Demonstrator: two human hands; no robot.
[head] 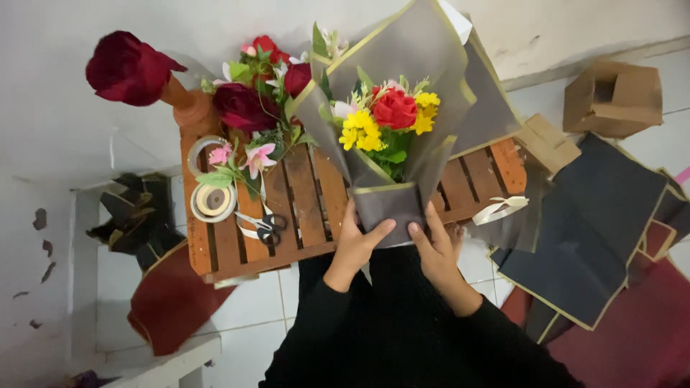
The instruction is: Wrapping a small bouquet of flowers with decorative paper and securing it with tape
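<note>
Just below the centre of the frame I see my left hand [357, 241] and right hand [435, 244] closed around the base of a bouquet [388, 126], fingers curled onto its grey wrapping from either side, thumbs pressed on the front. The bouquet stands upright above my hands, reaching toward the top centre: a red rose with yellow blooms and green leaves inside translucent grey paper edged in gold. It rests against a low wooden slatted bench [309, 208] that spans the middle of the frame. On the bench, left of my hands, lie scissors [264, 225], and further left two rolls of ribbon [213, 201]. Loose flowers [248, 108], dark red and pink, are heaped at the upper left of the bench. At the right, dark wrapping sheets [593, 223] lie spread on the tiled floor, with a cardboard box [613, 97] at the upper right.
</note>
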